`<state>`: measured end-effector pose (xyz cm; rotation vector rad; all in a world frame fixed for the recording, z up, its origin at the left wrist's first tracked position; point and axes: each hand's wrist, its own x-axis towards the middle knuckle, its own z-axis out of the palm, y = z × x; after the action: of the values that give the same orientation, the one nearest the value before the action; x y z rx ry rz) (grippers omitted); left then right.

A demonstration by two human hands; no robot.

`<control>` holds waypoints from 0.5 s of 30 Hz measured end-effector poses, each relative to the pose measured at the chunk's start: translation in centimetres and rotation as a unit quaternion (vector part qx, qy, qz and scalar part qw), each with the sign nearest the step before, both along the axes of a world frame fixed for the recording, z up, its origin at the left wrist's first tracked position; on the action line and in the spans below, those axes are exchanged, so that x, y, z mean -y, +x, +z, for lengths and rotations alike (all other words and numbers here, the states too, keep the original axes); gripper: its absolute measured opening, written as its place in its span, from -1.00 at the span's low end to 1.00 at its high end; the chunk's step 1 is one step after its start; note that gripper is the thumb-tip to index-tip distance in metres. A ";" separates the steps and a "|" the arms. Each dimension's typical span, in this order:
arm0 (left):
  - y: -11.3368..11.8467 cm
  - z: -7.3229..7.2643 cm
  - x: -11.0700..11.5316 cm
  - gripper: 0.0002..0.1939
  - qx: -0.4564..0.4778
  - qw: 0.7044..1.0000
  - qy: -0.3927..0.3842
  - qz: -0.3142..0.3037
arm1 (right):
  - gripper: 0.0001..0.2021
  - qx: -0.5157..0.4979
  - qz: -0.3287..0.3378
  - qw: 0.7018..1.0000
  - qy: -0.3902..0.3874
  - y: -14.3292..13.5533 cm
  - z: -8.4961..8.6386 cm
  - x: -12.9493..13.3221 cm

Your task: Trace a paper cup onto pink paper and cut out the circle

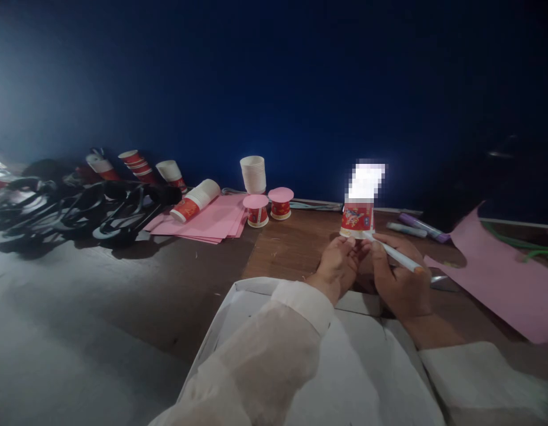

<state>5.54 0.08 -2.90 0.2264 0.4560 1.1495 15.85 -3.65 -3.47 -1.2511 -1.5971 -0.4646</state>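
My right hand (400, 281) is closed round a white marker pen (400, 257) with an orange end, its tip slanting toward the fingers of my left hand. My left hand (338, 266) is closed, fingertips pinched together just below the rim of a red paper cup (357, 220). What they hold, if anything, is hidden. That cup stands upside down on the brown table (282, 251), with a bright blurred rectangle (366, 180) above it. To the left are two red cups (258, 216) (281, 208), each topped with a pink paper disc.
Pink paper sheets (207, 228) lie under a tipped stack of cups (196, 200). A white cup stack (253, 174) stands behind. Black strappy objects (118, 207) fill the left. Right of my hands are purple-capped markers (422, 228) and a cut pink sheet (508, 278).
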 end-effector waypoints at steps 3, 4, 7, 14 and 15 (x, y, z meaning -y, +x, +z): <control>0.0 -0.1 -0.1 -0.89 -0.010 1.000 0.004 -0.004 | -0.80 -0.004 -0.004 1.000 0.004 0.0 -0.1 0.0; 0.0 -0.2 -0.1 -0.89 -0.012 1.000 0.007 -0.004 | -0.81 -0.004 -0.006 1.000 0.007 0.0 -0.1 -0.1; 0.1 -0.4 -0.2 -0.91 -0.007 1.000 0.016 -0.005 | -0.82 -0.005 -0.014 1.000 0.011 0.0 -0.2 -0.1; 0.0 -0.6 -0.2 -0.90 -0.006 1.000 0.023 -0.009 | -0.83 -0.014 -0.008 1.000 0.024 -0.2 -0.1 0.1; 0.0 -0.6 -0.2 -0.90 -0.006 1.000 0.026 -0.009 | -0.83 -0.020 -0.005 1.000 0.023 -0.2 0.0 0.2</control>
<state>5.54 0.24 -3.46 0.2824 0.4333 1.1433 15.66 -3.85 -3.47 -1.2275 -1.5384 -0.4775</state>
